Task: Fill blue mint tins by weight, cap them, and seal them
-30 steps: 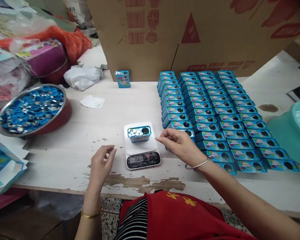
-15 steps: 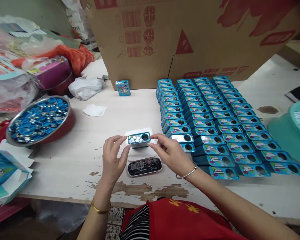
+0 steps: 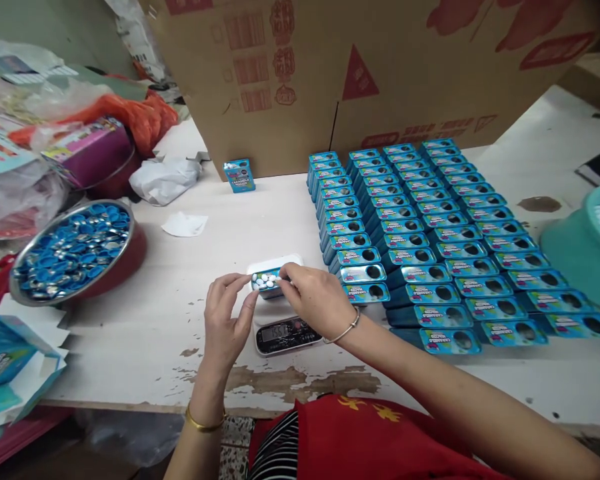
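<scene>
A small blue tin [image 3: 273, 293] with white candies [image 3: 265, 281] on its top rests on the white pan of a kitchen scale [image 3: 285, 335]. The scale's dark display shows digits. My left hand [image 3: 225, 317] has its thumb and forefinger closed on the tin's left end. Over the right part of the tin, my right hand [image 3: 317, 300] pinches a white candy at the top, and its fingers hide the tin's round hole.
Rows of blue tins [image 3: 430, 253] stand at right, beside a turquoise tub [image 3: 580, 253]. A metal bowl [image 3: 140, 247] of blue caps sits left. One tin [image 3: 239, 175] stands before a large cardboard box [image 3: 305, 120]. Crumpled white plastic [image 3: 165, 180] lies nearby.
My right hand has moved left from the tin's right end to above the candies, its fingers now pinched together. My left hand stays at the tin's left end.
</scene>
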`<state>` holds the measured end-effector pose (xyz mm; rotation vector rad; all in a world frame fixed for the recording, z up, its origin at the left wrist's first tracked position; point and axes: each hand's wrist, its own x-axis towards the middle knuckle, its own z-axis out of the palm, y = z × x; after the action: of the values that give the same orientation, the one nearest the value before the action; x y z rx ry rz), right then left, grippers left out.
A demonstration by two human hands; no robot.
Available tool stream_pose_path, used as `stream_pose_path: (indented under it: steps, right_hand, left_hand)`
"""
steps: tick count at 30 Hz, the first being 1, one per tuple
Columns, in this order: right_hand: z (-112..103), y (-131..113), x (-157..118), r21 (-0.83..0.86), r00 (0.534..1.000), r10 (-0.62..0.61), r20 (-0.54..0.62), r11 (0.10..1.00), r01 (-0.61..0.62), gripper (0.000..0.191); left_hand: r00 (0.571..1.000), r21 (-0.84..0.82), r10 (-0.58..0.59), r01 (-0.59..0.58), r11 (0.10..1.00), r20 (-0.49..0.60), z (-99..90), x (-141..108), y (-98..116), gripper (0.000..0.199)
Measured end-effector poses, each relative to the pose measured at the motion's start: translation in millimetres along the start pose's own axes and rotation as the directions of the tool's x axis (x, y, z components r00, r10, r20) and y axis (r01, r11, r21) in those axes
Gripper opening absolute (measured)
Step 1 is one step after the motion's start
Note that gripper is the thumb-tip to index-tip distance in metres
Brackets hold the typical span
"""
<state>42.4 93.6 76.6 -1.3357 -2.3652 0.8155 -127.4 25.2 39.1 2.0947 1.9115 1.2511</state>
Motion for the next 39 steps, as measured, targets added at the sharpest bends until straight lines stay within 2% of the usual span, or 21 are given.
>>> stream_pose_path:
  steps: [2, 3, 4, 5, 7, 8, 10, 13, 18, 22, 29, 35, 39]
  right_hand:
    - [-2.5, 6.5, -0.5, 0.212, 0.998, 0.005, -0.058, 0.977, 0.008, 0.011]
    - [-4.8, 10.6, -1.8, 0.371, 0.997, 0.023, -0.07, 0.928, 0.005, 0.011]
    - [-8.0, 14.8, -4.2, 0.542, 0.997, 0.054, -0.049, 0.84, -0.019, 0.013]
    - [-11.9, 19.0, -7.6, 0.697, 0.996, 0.087, 0.006, 0.714, -0.066, 0.017]
    - [-20.3, 27.1, -18.3, 0.885, 0.978, 0.116, 0.171, 0.418, -0.204, 0.025]
    - [-23.7, 30.9, -25.3, 0.919, 0.962, 0.114, 0.246, 0.289, -0.269, 0.027]
    - [-25.8, 38.5, -42.1, 0.926, 0.931, 0.095, 0.352, 0.106, -0.361, 0.028]
    - [-13.2, 51.1, -69.6, 0.887, 0.885, 0.059, 0.462, -0.041, -0.461, 0.029]
    - [24.0, 70.2, -105.7, 0.817, 0.826, 0.027, 0.563, -0.173, -0.551, 0.03]
    - [33.4, 78.8, -117.8, 0.8, 0.819, 0.027, 0.573, -0.235, -0.552, 0.028]
    - [45.4, 94.5, -125.3, 0.8, 0.809, 0.08, 0.582, -0.233, -0.552, 0.027]
    - [64.4, 103.9, -135.1, 0.746, 0.749, 0.096, 0.656, -0.234, -0.623, 0.03]
    - [68.0, 106.3, -135.4, 0.729, 0.734, 0.086, 0.674, -0.236, -0.642, 0.031]
  left_hand:
    - [1.0, 0.002, -0.004, 0.004, 1.0, 0.004, -0.6, -1.0, -0.3, 0.03]
    - [1.0, 0.003, -0.003, 0.003, 1.0, 0.005, -1.1, -1.7, -0.3, 0.031]
    - [1.0, 0.004, -0.002, 0.002, 1.0, 0.005, -1.6, -2.5, -0.4, 0.032]
    - [1.0, 0.006, 0.0, 0.0, 1.0, 0.003, -2.1, -3.3, -0.4, 0.033]
    - [1.0, 0.01, -0.001, 0.001, 1.0, 0.001, -3.1, -5.0, -0.5, 0.035]
    - [1.0, 0.014, -0.003, 0.003, 1.0, 0.001, -3.5, -5.6, -0.5, 0.035]
    - [1.0, 0.02, -0.013, 0.013, 1.0, -0.002, -4.0, -6.4, 0.0, 0.035]
    - [1.0, 0.027, -0.03, 0.03, 0.999, -0.007, -4.2, -6.2, 1.5, 0.033]
    - [1.0, 0.044, -0.029, 0.029, 0.999, -0.01, -3.9, -4.6, 4.4, 0.031]
    - [0.999, 0.046, -0.03, 0.03, 0.998, -0.012, -4.0, -4.2, 5.7, 0.03]
    - [1.0, 0.063, -0.015, 0.016, 0.998, -0.015, -4.0, -5.4, 7.9, 0.032]
    - [1.0, 0.111, -0.008, 0.006, 0.994, 0.017, -3.5, -7.8, 9.2, 0.034]
    - [0.998, 0.113, -0.067, 0.068, 0.991, -0.007, -3.2, 2.3, 12.3, 0.024]
